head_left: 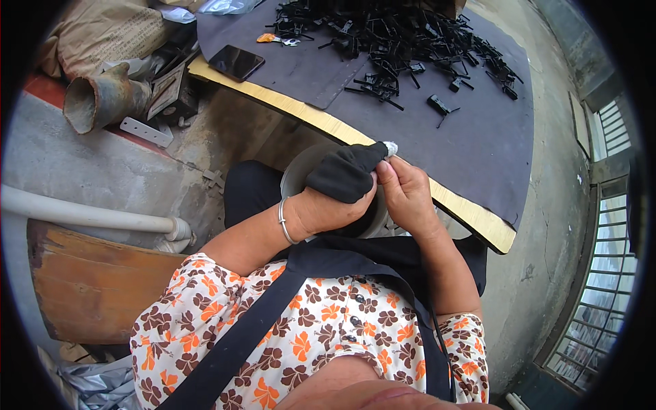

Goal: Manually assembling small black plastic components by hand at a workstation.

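Note:
In front of me, over the table's near edge, my two hands meet. A black cloth cover (344, 172) hides the back and fingers of my left hand (326, 210), and a whitish wrapped tip (391, 148) sticks out of its far end. The left thumb is bent in beside the right fingers. Close against that tip, my right hand (410, 195) is closed in a pinch, thumb on forefinger. What lies between the fingers is too small or hidden to make out. Under my hands stands a grey bucket (295, 167), partly covered by them.
A large heap of small black plastic parts (383, 41) covers the far side of the table (478, 150); one part (442, 106) lies apart. A phone (236, 63) and an orange wrapper (265, 38) lie at left. A rusty pipe piece (102, 101) and wooden board (102, 283) are beside me.

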{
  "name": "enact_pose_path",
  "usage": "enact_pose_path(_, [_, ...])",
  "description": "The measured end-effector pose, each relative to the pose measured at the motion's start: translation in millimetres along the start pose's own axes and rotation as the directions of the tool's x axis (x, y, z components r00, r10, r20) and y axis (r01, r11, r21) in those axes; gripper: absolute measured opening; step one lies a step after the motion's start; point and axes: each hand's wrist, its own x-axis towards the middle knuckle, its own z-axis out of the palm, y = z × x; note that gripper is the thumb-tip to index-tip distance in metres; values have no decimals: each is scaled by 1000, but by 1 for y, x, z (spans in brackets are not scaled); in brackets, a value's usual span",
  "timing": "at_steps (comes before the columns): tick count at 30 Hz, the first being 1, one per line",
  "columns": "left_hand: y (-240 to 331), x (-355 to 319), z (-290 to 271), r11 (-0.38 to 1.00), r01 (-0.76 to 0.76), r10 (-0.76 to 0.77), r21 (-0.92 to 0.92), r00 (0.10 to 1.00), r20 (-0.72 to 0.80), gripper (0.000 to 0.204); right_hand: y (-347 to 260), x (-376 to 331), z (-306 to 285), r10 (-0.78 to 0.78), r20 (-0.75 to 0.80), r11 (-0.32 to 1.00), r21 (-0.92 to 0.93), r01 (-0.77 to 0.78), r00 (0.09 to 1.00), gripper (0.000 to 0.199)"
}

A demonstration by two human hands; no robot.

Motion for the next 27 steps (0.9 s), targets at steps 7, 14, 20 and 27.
enact_pose_path(7, [-11, 3, -14, 719, 350, -330, -600, 932, 148, 32, -1, 5, -19, 120, 166, 981, -169, -92, 979, 15])
enact_pose_path(14, [-9, 3, -13, 674, 523, -490, -522, 845, 214, 33, 1, 6, -24, -236, 23, 958, -164, 237, 971, 7])
enact_pose_path(20, [-8, 4, -12, 650, 405, -224, -643, 911, 347, 30, -1, 2, -8, -78, -95, 971, 220, 97, 992, 19])
enact_pose_path(27, [-9, 4, -13, 631, 465, -332, -621, 885, 326, 25, -2, 4, -21, -109, 96, 994, 4, 109, 989, 23])
